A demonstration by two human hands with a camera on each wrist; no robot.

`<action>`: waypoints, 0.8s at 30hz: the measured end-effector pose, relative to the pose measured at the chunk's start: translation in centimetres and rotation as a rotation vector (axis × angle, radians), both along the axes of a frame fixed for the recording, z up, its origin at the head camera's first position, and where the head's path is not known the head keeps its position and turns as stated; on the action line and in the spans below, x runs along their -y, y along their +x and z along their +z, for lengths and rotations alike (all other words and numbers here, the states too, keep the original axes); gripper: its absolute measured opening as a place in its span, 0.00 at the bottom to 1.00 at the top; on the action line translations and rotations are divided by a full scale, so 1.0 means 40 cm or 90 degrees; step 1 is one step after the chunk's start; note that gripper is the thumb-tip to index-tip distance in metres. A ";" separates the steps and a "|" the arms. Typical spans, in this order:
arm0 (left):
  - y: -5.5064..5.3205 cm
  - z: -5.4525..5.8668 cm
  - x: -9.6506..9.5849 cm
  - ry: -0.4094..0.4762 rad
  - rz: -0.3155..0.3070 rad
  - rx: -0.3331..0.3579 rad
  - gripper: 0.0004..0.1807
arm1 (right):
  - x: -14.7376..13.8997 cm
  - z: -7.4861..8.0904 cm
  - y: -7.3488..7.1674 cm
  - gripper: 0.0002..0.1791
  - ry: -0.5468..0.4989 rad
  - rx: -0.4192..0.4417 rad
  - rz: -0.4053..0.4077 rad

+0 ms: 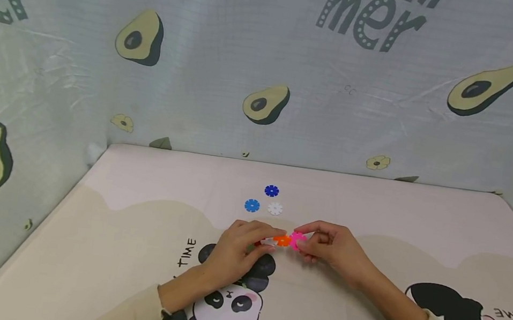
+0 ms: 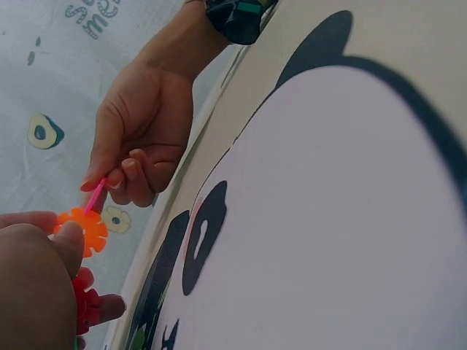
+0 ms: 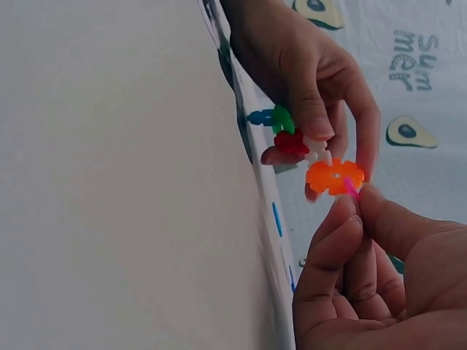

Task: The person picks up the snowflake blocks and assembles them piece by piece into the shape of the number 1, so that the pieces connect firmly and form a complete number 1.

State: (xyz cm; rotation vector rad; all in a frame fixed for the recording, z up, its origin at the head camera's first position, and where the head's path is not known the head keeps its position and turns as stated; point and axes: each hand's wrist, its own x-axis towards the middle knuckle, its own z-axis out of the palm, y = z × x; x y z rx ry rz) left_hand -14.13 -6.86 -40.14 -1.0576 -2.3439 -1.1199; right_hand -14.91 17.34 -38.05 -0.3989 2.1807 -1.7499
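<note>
In the head view my left hand [image 1: 239, 245] holds a short chain of plastic snowflake discs. The right wrist view shows its links: a blue disc [image 3: 258, 118], a green disc [image 3: 283, 119], a red disc [image 3: 290, 143], a white disc [image 3: 317, 150] and an orange disc [image 3: 332, 177] at the end. Between thumb and index finger, my right hand [image 1: 336, 250] pinches a pink disc [image 1: 296, 239]. The pink disc stands edge-on against the orange one and meets its rim; how deep the slots engage is unclear. In the head view, left fingers cover most of the chain.
Beyond the hands, a dark blue disc [image 1: 272, 190], a lighter blue disc [image 1: 252, 205] and a loose white disc [image 1: 275, 208] lie flat on the table [image 1: 127, 251], which has a panda-print cover. A curtain [image 1: 200, 66] with avocado prints hangs behind the table's far edge.
</note>
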 end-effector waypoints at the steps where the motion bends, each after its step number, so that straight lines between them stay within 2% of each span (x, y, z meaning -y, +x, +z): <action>1: 0.000 0.000 0.000 0.000 -0.001 0.002 0.19 | 0.000 0.000 0.000 0.19 -0.001 0.002 0.001; 12: 0.004 0.002 -0.001 0.032 -0.029 0.015 0.19 | 0.005 -0.006 0.006 0.19 -0.026 0.002 -0.007; 19: 0.004 0.002 -0.001 0.051 -0.052 0.006 0.19 | 0.011 -0.011 0.010 0.20 -0.038 0.026 -0.021; 24: 0.007 0.004 -0.001 0.047 -0.048 0.019 0.19 | 0.010 -0.013 0.012 0.21 -0.058 0.042 -0.020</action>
